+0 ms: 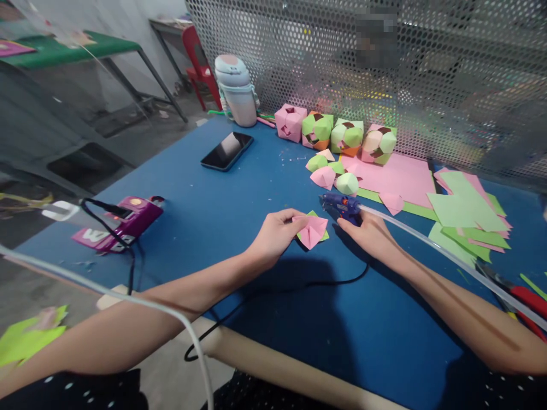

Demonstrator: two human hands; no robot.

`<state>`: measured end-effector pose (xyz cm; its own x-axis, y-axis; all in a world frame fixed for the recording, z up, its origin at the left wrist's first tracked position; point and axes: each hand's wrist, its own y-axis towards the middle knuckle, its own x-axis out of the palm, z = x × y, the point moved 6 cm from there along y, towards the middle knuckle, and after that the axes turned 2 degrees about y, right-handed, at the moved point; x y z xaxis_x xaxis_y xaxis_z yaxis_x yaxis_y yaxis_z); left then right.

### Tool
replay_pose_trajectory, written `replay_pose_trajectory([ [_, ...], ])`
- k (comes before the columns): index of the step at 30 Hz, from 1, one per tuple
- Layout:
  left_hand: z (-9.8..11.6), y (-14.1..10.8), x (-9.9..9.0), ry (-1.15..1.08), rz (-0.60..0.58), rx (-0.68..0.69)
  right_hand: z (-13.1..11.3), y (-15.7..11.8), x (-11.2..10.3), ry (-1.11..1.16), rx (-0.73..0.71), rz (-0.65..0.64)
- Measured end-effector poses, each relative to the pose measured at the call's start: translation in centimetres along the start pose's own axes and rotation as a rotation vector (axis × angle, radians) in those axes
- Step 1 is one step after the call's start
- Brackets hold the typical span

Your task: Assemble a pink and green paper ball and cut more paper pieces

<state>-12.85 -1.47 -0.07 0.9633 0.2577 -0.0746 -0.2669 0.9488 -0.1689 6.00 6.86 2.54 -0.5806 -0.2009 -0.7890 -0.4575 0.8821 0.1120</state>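
Note:
My left hand [277, 234] pinches a folded paper piece [311, 232], pink on top with green paper behind it, just above the blue table. To its right, my right hand [371, 232] is wrapped around a dark blue glue gun [342, 206], whose nozzle points left. A long whitish glue stick [431, 245] runs from the back of the gun toward the lower right. The gun and the paper piece are apart. Beyond my hands lie several loose folded paper pieces [323, 177] in pink and green.
Several paper cubes [318, 130] line the back by the perforated metal panel [299, 51]. Cut paper sheets [465, 202] and red-handled pliers [527, 302] lie at right. A phone [228, 151], a bottle [237, 94] and a magenta power strip [128, 225] are on the left; a black cable [316, 283] crosses the front.

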Motion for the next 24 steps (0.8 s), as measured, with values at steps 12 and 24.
replay_pose_trajectory([
  [12, 0.8, 0.6, -1.1, 0.126, 0.059, 0.099, -2.6, -3.9, -1.8, 0.122, -0.149, 0.019],
  [24, 1.9, 0.1, -0.8, 0.203, 0.049, 0.166, -4.0, -4.9, -0.9, -0.197, -0.428, 0.116],
])
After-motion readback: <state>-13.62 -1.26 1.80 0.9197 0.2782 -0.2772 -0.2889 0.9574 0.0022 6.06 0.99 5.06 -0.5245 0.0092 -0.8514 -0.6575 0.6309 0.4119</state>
